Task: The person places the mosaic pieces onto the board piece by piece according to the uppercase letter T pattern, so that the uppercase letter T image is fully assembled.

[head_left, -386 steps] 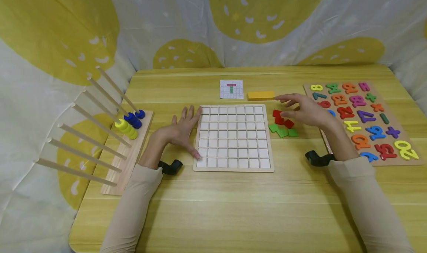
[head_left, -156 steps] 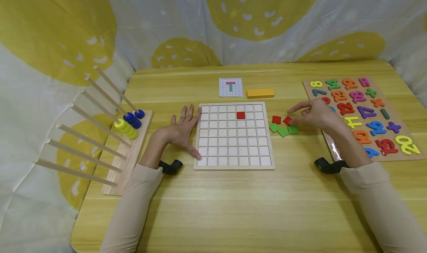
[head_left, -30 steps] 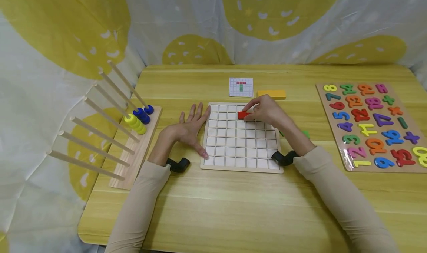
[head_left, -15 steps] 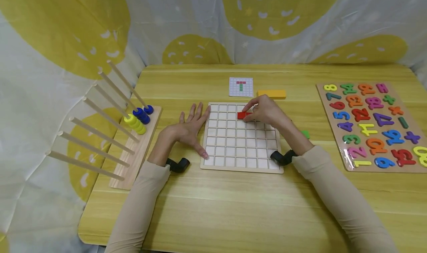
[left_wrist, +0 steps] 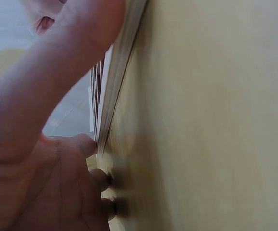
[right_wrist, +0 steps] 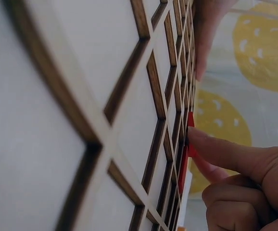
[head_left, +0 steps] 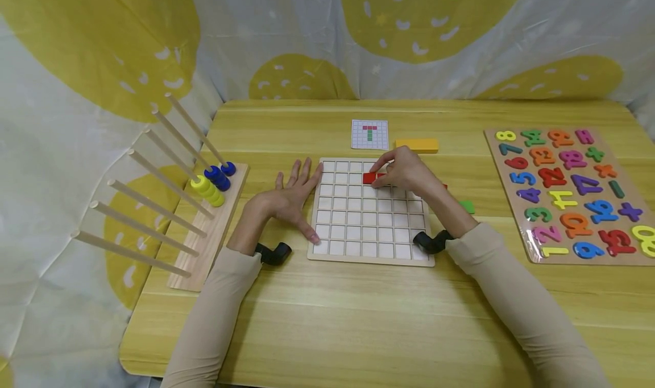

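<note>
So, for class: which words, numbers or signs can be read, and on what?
"1" to "8": left column of the brown rectangular number board.
"9" to "14": second column.
"15" to "19": third column.
"=", "×", "−", "+": right column; its green sign is unclear, its yellow number cut off.
"T": red-and-green pattern on the white square paper card.
No words or brands readable.

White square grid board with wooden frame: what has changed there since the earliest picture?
The right hand moved left from the loose red and green square tiles onto the board; it pinches one red tile over the second row from the top. Another red tile, earlier among the loose ones, lies just right of it. The left hand stays spread at the board's left edge.
</note>
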Motion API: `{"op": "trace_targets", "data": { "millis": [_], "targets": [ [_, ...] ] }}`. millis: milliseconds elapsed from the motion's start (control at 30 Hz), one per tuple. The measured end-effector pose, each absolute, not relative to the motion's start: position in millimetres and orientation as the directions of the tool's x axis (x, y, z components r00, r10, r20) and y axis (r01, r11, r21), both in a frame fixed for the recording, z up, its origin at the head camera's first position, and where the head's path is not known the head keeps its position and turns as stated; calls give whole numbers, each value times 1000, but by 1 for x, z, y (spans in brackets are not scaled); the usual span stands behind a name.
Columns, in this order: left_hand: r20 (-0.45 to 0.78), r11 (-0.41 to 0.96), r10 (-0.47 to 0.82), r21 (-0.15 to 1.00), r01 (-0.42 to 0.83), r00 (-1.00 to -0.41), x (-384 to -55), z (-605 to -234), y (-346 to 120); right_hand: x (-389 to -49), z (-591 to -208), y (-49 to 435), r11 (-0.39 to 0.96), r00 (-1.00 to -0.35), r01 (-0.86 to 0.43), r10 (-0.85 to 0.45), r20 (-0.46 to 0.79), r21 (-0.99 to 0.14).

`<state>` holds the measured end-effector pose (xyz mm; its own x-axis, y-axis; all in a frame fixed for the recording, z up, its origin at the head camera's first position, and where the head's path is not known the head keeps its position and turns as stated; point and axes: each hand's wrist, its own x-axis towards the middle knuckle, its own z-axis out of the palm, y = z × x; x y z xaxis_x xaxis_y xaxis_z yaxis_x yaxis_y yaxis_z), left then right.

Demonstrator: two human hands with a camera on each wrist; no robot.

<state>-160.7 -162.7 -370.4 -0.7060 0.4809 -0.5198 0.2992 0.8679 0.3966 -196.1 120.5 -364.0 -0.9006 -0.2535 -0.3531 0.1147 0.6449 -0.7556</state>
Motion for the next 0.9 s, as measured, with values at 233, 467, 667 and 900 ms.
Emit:
{"op": "trace_targets", "data": {
  "millis": [233,467,667,900],
  "targets": [
    [-522,869,479,395,298,-706,-161,-371,-162,-196,-365,122,640,-900,123,-249,-357,-759],
    [-528,874,472,383,298,-706,-160,-372,-163,-197,-367,121,633,-900,139,-240,-364,-762],
    [-524,872,475,392,295,-707,-160,-371,-163,-199,-369,122,634,-901,131,-244,-359,-762],
    [-520,867,480,404,292,-706,-160,-369,-162,-201,-369,124,622,-890,156,-247,-382,-767]
  ]
}}
